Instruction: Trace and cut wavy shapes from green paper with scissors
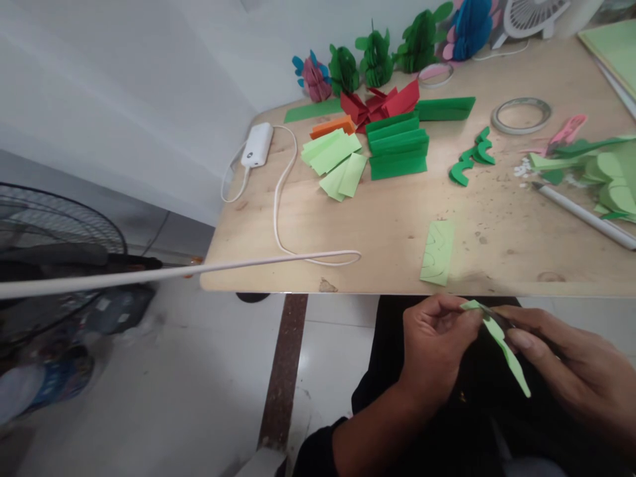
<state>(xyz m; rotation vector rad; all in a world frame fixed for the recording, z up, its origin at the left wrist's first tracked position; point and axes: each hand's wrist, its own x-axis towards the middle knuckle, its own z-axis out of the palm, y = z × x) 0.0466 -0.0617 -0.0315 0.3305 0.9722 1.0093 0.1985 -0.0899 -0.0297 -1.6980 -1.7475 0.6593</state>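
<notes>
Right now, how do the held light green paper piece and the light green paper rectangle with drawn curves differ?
The left hand holds the light green paper piece; the light green paper rectangle lies on the wooden table. The piece has a wavy edge; the rectangle has straight edges and drawn curves. Both are light green.

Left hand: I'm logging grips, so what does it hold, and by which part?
The left hand pinches a light green paper strip by its upper end.

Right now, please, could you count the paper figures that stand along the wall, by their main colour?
Green figures: 3
Blue figure with pink parts: 1
Pinkish-purple figure with blue parts: 1
Total: 5
</notes>
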